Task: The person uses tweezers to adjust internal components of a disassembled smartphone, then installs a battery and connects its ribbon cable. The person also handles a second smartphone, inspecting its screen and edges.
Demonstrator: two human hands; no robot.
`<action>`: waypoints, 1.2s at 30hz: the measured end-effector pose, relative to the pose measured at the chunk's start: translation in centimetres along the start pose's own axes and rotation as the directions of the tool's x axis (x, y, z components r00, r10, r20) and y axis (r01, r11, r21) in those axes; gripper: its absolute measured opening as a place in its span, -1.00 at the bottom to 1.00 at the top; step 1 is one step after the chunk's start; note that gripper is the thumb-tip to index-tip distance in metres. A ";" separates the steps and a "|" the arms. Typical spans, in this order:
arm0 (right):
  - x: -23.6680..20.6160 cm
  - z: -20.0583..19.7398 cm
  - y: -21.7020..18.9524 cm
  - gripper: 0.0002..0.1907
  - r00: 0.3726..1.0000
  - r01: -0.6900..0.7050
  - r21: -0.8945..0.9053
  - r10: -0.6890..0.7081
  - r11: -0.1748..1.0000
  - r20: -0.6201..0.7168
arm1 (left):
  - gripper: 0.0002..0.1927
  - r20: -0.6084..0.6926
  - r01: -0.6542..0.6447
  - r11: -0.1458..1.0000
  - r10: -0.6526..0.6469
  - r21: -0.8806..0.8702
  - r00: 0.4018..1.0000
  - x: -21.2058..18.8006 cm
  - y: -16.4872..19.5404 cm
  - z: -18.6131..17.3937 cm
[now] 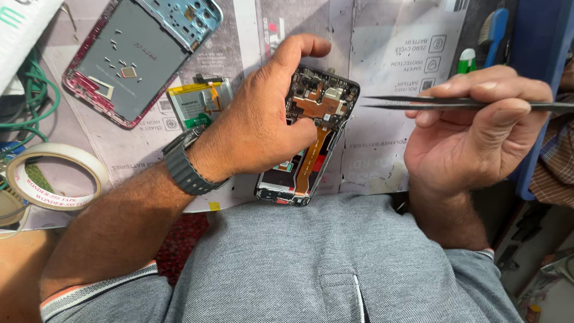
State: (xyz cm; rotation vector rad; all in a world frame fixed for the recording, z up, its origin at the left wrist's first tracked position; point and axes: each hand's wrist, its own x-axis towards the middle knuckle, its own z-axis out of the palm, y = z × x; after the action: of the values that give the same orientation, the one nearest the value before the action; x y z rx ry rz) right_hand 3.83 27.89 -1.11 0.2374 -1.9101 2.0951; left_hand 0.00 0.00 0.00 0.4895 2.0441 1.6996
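A: So, biggest first: worktop (382, 36) covered in printed paper sheets, and a second phone shell (134, 54) with pink edges and a pale blue camera end lies top left, loose screws on it.

B: And the work piece?

A: Opened smartphone (311, 134), back off, board and orange flex cable (312, 157) exposed, lying at the worktop's near edge just in front of the person's grey shirt. Left hand (260, 128) presses down on it, thumb up by the camera end, fingertips on the board. It pins, doesn't enclose.

B: Right hand?

A: Right hand (478, 128), fingers closed round black tweezers (454, 103), tips together, nothing between them that I can see, pointing at the phone, not touching.

B: Step?

A: Looks like mid-teardown. Next likely needs the tips brought onto a connector, phone held steady.

B: Small stuff?

A: Tape roll (54, 176) far left, battery (200, 101) beside the left wrist.
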 end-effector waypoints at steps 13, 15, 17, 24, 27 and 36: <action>-5.9 2.7 4.2 -0.69 0.999 0.016 -0.041 -0.014 0.999 0.028 | -0.30 -0.013 -0.083 0.994 0.084 0.075 0.996 -5.3 -7.6 0.2; -7.5 1.7 3.0 -0.69 0.999 0.046 -0.034 -0.046 0.998 0.023 | -0.30 -0.020 -0.072 0.995 0.073 0.067 0.997 -6.7 -6.5 2.0; -8.0 2.3 3.1 -0.67 0.997 0.071 -0.011 -0.071 0.997 0.019 | -0.31 -0.026 -0.070 0.995 0.072 0.067 0.997 -7.6 -6.8 1.7; -12.6 8.1 3.4 -0.62 0.996 0.053 0.077 -0.058 0.996 0.070 | -0.35 -0.034 -0.108 0.990 0.112 0.095 0.993 -14.2 -9.0 -1.7; -13.9 9.1 3.3 -0.60 0.995 0.084 0.108 -0.090 0.991 0.048 | -0.32 -0.020 -0.059 0.996 0.061 0.073 0.998 -15.4 -9.2 -2.0; -11.3 9.7 2.9 -0.64 0.999 -0.008 0.087 0.004 0.996 0.039 | -0.28 0.002 -0.024 0.999 0.024 0.043 1.000 -12.7 -7.8 -4.3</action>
State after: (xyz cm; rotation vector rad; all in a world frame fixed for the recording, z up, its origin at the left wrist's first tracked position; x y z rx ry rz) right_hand 12.84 16.83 -6.36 0.2933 -1.8450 2.1959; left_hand 8.43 -11.71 -5.69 0.5310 2.0852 1.6718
